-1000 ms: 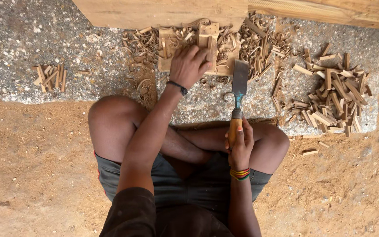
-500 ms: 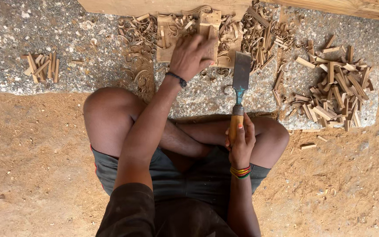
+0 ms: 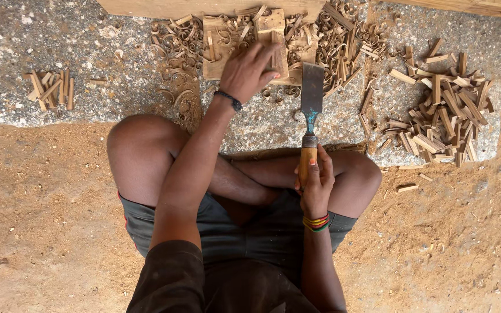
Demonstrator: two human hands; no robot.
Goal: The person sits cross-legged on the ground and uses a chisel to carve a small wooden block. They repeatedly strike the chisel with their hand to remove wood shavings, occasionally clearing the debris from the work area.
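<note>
I sit cross-legged at the edge of a grey stone slab (image 3: 88, 98). My left hand (image 3: 249, 71) reaches forward and rests on a small wooden block (image 3: 273, 43) lying among curled wood shavings (image 3: 181, 43); its fingers close over the block's near end. My right hand (image 3: 314, 181) grips the wooden handle of a broad flat chisel (image 3: 311, 95), whose steel blade points away from me and ends just right of the block. A dark band is on my left wrist, a striped one on my right.
A large heap of short cut wooden sticks (image 3: 442, 113) lies on the slab to the right, a smaller heap (image 3: 48, 90) to the left. A long wooden plank (image 3: 204, 7) runs along the slab's far side. Sawdust-covered ground (image 3: 42, 220) surrounds my legs.
My left hand has shifted slightly on the block. The chisel stays held upright in my right hand, about where it was.
</note>
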